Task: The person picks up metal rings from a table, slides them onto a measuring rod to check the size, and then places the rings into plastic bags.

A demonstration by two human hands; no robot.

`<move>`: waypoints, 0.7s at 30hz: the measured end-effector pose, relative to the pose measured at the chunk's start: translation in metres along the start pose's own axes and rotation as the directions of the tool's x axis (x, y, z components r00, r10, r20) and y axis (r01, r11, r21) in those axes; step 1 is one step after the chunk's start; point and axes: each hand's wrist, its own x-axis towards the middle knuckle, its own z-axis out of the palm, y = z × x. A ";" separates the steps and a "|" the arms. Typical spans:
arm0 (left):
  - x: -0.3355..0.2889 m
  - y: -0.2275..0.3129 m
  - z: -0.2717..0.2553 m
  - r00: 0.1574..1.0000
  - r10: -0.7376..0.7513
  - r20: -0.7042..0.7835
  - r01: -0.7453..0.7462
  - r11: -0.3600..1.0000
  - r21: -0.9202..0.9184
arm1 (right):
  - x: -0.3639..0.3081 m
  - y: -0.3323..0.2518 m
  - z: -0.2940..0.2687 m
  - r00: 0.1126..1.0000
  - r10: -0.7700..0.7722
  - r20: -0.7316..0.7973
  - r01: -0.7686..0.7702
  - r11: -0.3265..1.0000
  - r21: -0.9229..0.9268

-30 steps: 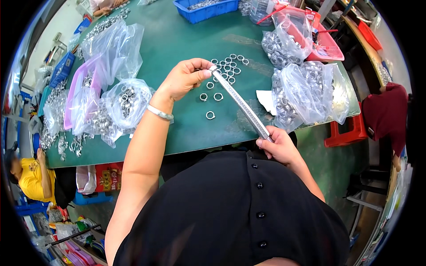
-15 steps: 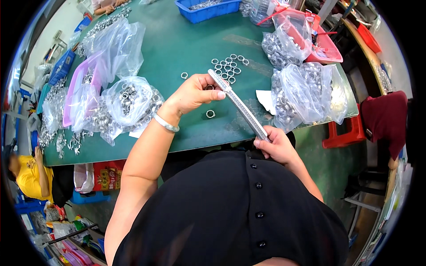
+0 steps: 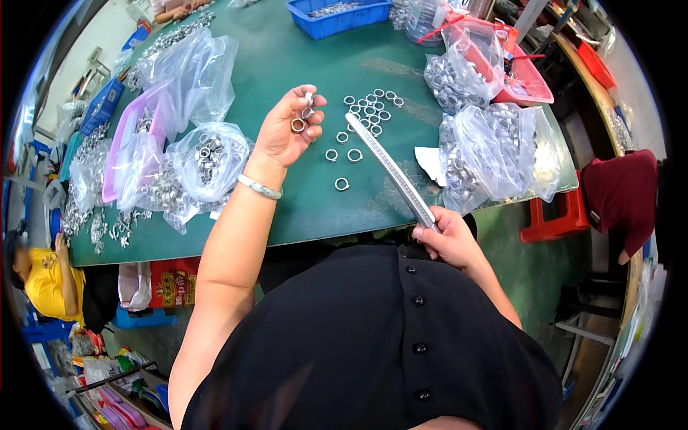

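Observation:
My left hand (image 3: 284, 127) is raised over the table, palm turned up, with silver metal rings (image 3: 298, 125) held among its curled fingers. A long silver measuring stick (image 3: 394, 173) with scale marks slants up and left from my right hand (image 3: 448, 236), whose fingers wrap round its lower end at the table's near edge. No ring shows on the stick. Beside its upper end lies a cluster of similar loose rings (image 3: 370, 110). Nearer to me a few single rings (image 3: 342, 184) lie apart on the green table (image 3: 301, 208).
Plastic bags of metal rings lie at left (image 3: 208, 161) and right (image 3: 487, 150). A lilac tray (image 3: 115, 161), a blue bin (image 3: 340, 21) and a pink basket (image 3: 534, 82) stand on the table. People sit at far left and top left. A red stool (image 3: 555, 215) stands at right.
My left hand has moved away from the stick, up and left, and turned over with rings in it. More single rings now show on the table near the stick. My right hand keeps its place.

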 end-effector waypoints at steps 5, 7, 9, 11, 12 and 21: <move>0.005 -0.010 -0.001 0.975 -0.052 -0.216 0.165 0.820 0.548 | 0.002 0.004 -0.002 1.000 -0.012 0.011 0.012 1.000 0.029; 0.007 -0.022 0.003 0.963 0.170 -0.211 0.143 0.346 0.927 | 0.002 0.003 -0.002 1.000 -0.017 0.018 0.016 1.000 0.024; 0.010 -0.021 0.017 0.978 0.135 -0.159 0.179 -0.149 0.973 | 0.002 0.004 -0.003 1.000 -0.022 0.014 0.022 0.999 0.027; 0.011 -0.025 0.025 0.981 0.095 -0.167 0.188 -0.305 0.934 | 0.002 0.004 -0.003 1.000 -0.027 0.006 0.027 0.999 0.028; 0.012 -0.026 0.027 0.982 0.072 -0.172 0.187 -0.336 0.923 | 0.002 0.004 -0.003 1.000 -0.031 0.004 0.031 0.999 0.027; 0.001 -0.016 0.007 0.999 -0.021 0.044 0.002 0.913 0.408 | 0.001 0.003 -0.004 1.000 -0.002 -0.002 0.002 1.000 0.017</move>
